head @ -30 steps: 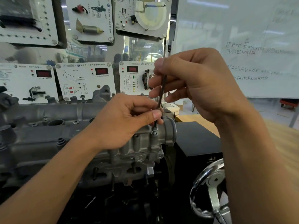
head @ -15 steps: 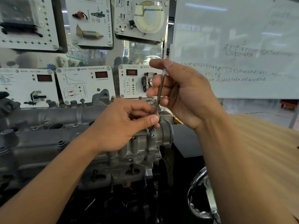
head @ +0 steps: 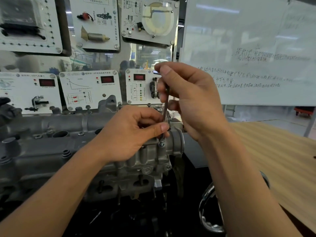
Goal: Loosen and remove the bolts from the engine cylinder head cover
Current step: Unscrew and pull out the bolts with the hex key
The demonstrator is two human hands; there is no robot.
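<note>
– Bottom right of the frame, nearest me, there's the chrome handwheel (head: 211,212) and a black gap under the engine. That's my worry: the bolt (head: 161,143) comes free, tips off the key (head: 165,106) and drops down there.
– What would set it off?
– A thin key, held only by fingertips. If it sits shallow or leans, I reckon it could slip out and chew the bolt head, or flick the bolt away.
– So how are you holding it?
– Both forearms rise from the lower edge and meet at centre frame. Left hand (head: 130,135): thumb and forefinger pinch the key's lower end, just above the bolt, other fingers curled in. Right hand (head: 189,100): higher, fingers curled, pinching the upper shaft. The key stands near upright, slightly tilted.
– And the bolt itself?
– Centre frame, at the right-hand end of the cylinder head cover (head: 51,151). Its head looks raised off the boss; how much thread is left, I can't tell. Another bolt (head: 88,107) stands on the cover's far edge, to the left.
– Behind?
– Sensor panels (head: 89,89) upper left, whiteboard (head: 248,48) upper right.
</note>
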